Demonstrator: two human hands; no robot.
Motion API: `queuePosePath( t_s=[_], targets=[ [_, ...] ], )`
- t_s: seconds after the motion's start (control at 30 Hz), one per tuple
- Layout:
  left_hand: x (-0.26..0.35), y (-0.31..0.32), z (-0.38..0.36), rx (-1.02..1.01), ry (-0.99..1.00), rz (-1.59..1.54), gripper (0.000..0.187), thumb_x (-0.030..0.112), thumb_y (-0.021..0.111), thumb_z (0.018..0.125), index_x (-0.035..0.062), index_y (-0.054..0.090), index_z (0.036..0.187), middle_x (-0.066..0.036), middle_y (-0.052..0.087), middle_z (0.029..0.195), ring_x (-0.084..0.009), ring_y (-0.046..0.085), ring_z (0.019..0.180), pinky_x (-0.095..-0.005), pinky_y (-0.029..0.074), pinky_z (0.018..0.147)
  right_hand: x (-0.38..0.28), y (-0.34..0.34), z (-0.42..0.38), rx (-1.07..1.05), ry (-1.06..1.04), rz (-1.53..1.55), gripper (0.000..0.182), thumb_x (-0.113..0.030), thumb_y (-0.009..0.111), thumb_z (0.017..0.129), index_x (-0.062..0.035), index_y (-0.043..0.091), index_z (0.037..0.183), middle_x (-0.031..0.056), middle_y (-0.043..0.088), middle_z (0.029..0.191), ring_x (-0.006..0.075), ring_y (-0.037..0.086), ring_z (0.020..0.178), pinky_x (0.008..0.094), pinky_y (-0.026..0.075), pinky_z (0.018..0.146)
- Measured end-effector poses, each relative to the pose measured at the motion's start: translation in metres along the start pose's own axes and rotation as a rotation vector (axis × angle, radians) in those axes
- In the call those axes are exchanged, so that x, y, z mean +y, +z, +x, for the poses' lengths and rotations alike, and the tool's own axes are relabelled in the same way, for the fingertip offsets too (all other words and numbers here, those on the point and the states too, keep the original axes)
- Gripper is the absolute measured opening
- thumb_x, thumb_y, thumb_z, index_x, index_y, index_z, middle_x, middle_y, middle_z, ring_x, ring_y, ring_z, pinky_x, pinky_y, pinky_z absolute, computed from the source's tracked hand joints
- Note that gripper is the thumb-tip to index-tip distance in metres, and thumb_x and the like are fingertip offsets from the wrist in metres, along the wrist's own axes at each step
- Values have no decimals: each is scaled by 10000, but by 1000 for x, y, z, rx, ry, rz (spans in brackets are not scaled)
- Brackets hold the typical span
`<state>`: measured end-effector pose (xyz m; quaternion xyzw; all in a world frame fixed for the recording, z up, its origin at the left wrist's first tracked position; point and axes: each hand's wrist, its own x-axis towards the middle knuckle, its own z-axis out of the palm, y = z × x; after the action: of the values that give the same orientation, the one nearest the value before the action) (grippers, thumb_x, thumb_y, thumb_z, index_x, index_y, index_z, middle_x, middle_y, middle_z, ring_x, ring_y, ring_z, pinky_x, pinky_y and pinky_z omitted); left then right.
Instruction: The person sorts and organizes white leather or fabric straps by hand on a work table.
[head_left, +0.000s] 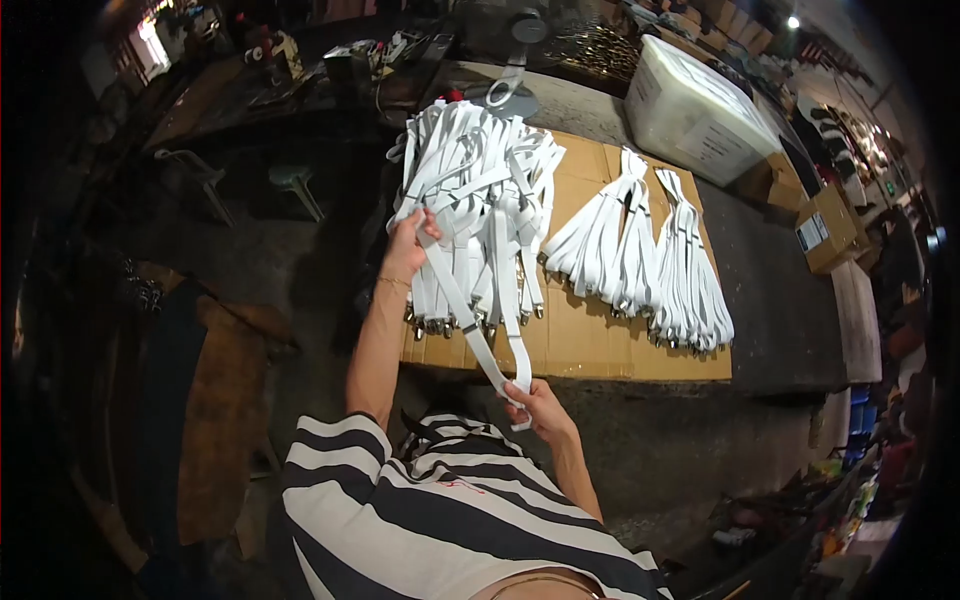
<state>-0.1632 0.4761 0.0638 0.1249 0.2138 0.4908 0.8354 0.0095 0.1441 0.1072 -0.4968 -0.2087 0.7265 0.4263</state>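
Note:
White suspenders point(465, 315) with dark sliders stretch between my two hands. My left hand point(408, 246) is closed around the upper part of a strap, at the left edge of a big pile of white suspenders point(470, 180). Near the table's front edge, my right hand point(540, 408) pinches the lower part, where two straps come together and a short end hangs below the fingers. Metal clips line the pile's lower edge. To the right lie fanned bundles of suspenders point(610, 240), gathered at the top, and another bundle point(690, 270) beside them.
Flattened cardboard point(560, 345) lies under the suspenders on a dark table point(770, 300). A white plastic bin point(695, 110) stands at the back right, with a small cardboard box point(832, 228) nearby. Behind the pile is a grey stand point(512, 100). Stools point(295, 182) stand to the left.

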Motion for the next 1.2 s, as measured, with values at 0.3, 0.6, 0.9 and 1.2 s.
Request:
queuePosePath(
  t_s=[0.3,0.6,0.9,1.2],
  targets=[
    [21,31,-44,-69,121,328,199,218,445,933,50,453,826,-27,420,646,-115,366,484,-290,332,473,82,-8,-106,22,-140,67,242,-228,600,891,11,586,854,-18,474,599,32,358,476,186,257,424],
    [-15,86,-56,-208,-74,351,264,269,409,958,33,454,850,-9,391,625,-103,332,468,-267,315,456,118,11,-173,141,-318,-12,244,-229,591,893,-17,610,773,-39,459,541,32,364,459,204,262,423],
    [-37,131,-19,-43,120,548,289,213,366,961,-45,482,904,-149,579,820,-203,546,614,-354,505,603,96,16,-240,206,-432,-37,254,-215,537,924,-7,593,790,-10,471,495,45,396,416,217,295,397],
    [17,149,15,133,242,476,184,132,377,922,-43,434,935,-195,596,870,-301,621,726,-451,538,732,87,4,-340,466,-345,-8,256,-185,563,903,22,603,758,-8,500,510,44,415,428,206,300,400]
  ],
)
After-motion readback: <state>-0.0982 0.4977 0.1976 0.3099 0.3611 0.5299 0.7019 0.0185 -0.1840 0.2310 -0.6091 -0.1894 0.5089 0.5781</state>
